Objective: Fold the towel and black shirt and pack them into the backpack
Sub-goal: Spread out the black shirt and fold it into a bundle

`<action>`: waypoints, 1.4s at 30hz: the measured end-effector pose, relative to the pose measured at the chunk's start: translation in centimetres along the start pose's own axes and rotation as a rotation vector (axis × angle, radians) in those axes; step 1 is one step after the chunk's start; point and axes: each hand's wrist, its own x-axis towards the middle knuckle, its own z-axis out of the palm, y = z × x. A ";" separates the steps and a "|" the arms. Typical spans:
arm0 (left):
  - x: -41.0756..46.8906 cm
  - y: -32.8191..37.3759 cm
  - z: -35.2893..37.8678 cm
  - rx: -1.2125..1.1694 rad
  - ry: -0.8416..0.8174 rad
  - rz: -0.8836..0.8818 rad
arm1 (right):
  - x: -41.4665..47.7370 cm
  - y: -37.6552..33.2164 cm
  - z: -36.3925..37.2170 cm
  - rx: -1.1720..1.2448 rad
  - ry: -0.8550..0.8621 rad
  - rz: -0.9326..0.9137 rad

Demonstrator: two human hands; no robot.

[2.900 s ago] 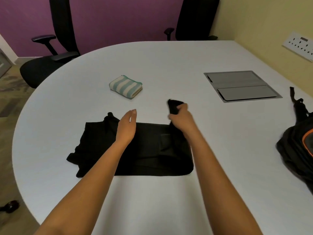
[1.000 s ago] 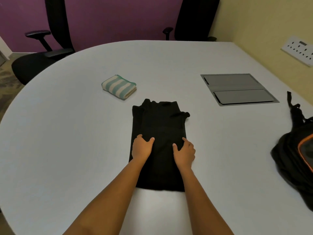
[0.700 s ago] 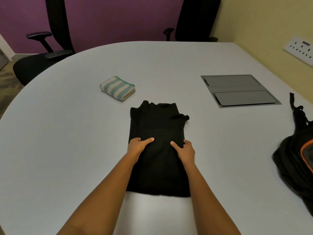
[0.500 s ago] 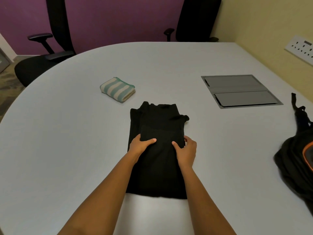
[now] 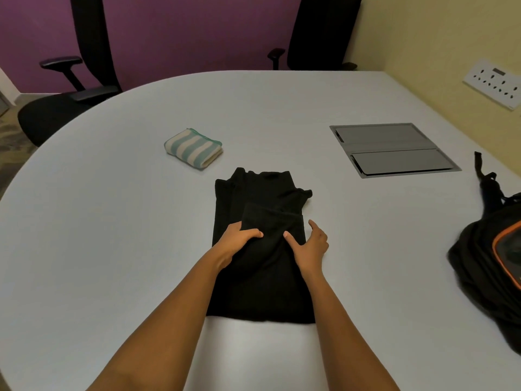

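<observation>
The black shirt (image 5: 265, 190) lies in the middle of the table as a long narrow strip that runs away from me. My left hand (image 5: 235, 242) grips its left edge about halfway along, thumb on top. My right hand (image 5: 310, 246) holds the right edge opposite, with its thumb on the cloth and the index finger stretched out beside it. The cloth bulges up a little between my hands. The folded striped towel (image 5: 194, 148) sits further back on the left. The black backpack (image 5: 485, 249) with orange trim lies at the right edge.
All of this rests on a white rounded table (image 5: 112, 249). A grey cable hatch (image 5: 392, 149) is set into it at the back right. Two black office chairs (image 5: 56, 114) (image 5: 318, 32) stand behind the table, and a socket panel (image 5: 496, 83) is on the right wall.
The shirt went from lying sideways to a narrow strip pointing away from me. My hands slid to its two side edges and closed on them, and the cloth now bunches between them.
</observation>
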 end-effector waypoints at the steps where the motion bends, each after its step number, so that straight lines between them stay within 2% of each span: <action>1: -0.2 0.1 0.0 0.009 -0.011 0.028 | 0.1 0.2 -0.3 0.021 -0.014 -0.001; 4: -0.6 0.5 0.0 0.072 0.012 0.091 | 0.3 0.6 -0.9 0.057 -0.102 0.013; 6: -0.7 0.5 0.1 0.164 0.116 0.140 | 0.1 0.8 -0.9 0.037 -0.210 0.014; 8: -0.8 0.3 0.1 0.209 0.234 0.187 | -0.1 0.9 -0.4 -0.093 -0.269 -0.013; 14: -0.6 -0.4 -0.4 0.222 0.356 0.291 | 0.0 -0.3 0.1 -0.418 -0.122 -0.034; 19: -0.5 -1.3 -0.9 0.206 0.387 0.313 | 0.1 -0.6 0.3 -0.168 -0.070 -0.012; 24: -0.5 -2.0 -1.5 0.190 0.407 0.303 | -2.1 -1.4 -0.1 0.016 0.025 -0.239; 26: -0.5 -2.2 -1.6 0.170 0.408 0.288 | -3.0 -1.6 -0.3 0.047 -0.053 -0.380; 28: -0.6 -2.5 -1.5 0.134 0.406 0.264 | -4.0 -1.7 -0.6 0.060 -0.247 -0.527; 30: -0.8 -2.9 -1.4 0.121 0.400 0.241 | -5.0 -1.9 -0.8 -0.026 -0.425 -0.621; 32: -0.9 -3.3 -1.2 0.120 0.395 0.219 | -5.3 -1.9 -0.8 -0.165 -0.490 -0.665; 35: -1.1 -3.8 -0.9 0.136 0.374 0.200 | -4.9 -1.4 -0.6 -0.162 -0.437 -0.601; 39: -1.3 -4.0 -0.4 0.139 0.335 0.190 | -3.8 -1.9 -0.2 0.096 -0.387 -0.170; 40: -1.3 -4.0 -0.3 0.141 0.329 0.191 | -3.4 -2.2 0.0 0.090 -0.394 -0.108; 42: -1.3 -3.9 -0.4 0.142 0.324 0.193 | -2.6 -2.7 0.5 -0.003 -0.390 -0.097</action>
